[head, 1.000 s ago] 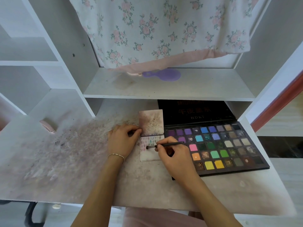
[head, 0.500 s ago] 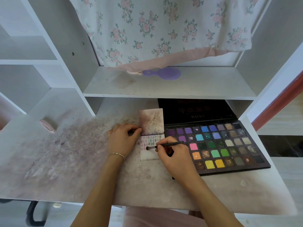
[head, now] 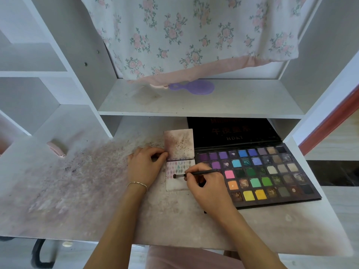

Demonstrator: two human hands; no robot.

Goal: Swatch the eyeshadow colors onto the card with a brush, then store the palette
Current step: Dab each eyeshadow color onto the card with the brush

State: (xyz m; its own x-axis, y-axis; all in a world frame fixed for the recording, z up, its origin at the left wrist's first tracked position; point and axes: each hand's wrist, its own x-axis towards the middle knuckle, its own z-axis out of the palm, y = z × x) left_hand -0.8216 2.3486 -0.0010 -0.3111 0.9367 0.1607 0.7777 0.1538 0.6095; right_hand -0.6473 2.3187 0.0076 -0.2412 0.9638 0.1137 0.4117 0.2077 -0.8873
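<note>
Card (head: 180, 167) bears pink, purple and teal swatches in rows.

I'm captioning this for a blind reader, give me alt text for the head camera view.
A right hand holds a thin black brush with its tip on a small white swatch card, which the left hand steadies on a powder-stained white desk. An open black eyeshadow palette of many colours lies to the right.
</note>
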